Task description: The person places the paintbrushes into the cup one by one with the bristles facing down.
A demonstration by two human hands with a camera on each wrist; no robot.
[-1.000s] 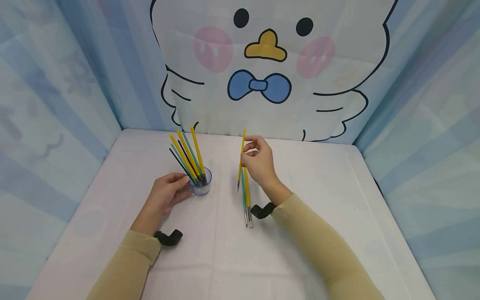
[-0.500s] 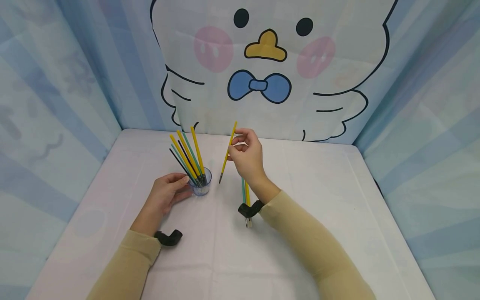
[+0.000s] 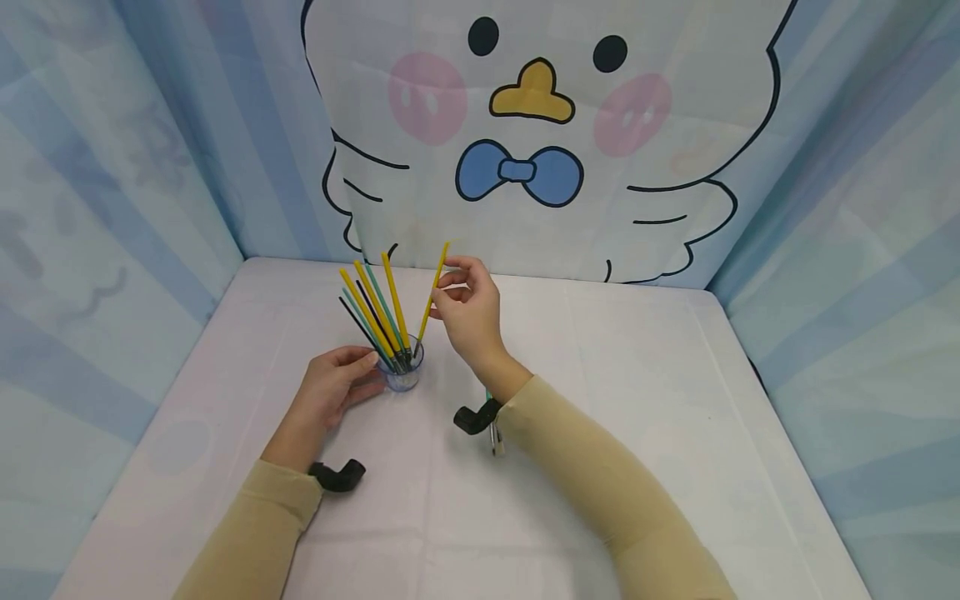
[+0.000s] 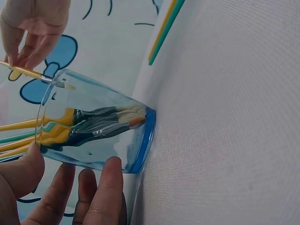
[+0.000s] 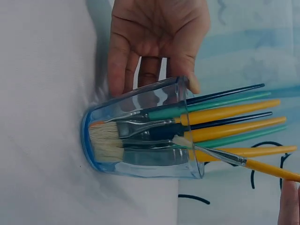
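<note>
A clear bluish plastic cup (image 3: 402,382) stands on the table with several yellow, green and dark paintbrushes (image 5: 234,117) leaning in it, bristles down. My left hand (image 3: 341,379) holds the cup from the left, thumb at the rim and fingers along the wall (image 4: 101,190). Between thumb and fingers, my right hand (image 3: 472,312) pinches a yellow paintbrush (image 3: 432,298) by its handle, tilted, bristles down. In the right wrist view, the pale bristles (image 5: 182,141) of that brush are at the cup's mouth; in the left wrist view they appear just inside the rim.
A few more paintbrushes (image 3: 497,442) lie on the white table (image 3: 600,517), mostly hidden under my right wrist in the head view. Their yellow and green handles (image 4: 166,30) show in the left wrist view. A printed curtain (image 3: 525,233) rises behind the table.
My right hand has lifted the yellow paintbrush from above the lying brushes and carried it left to the cup's mouth. The left hand and cup have stayed put.
</note>
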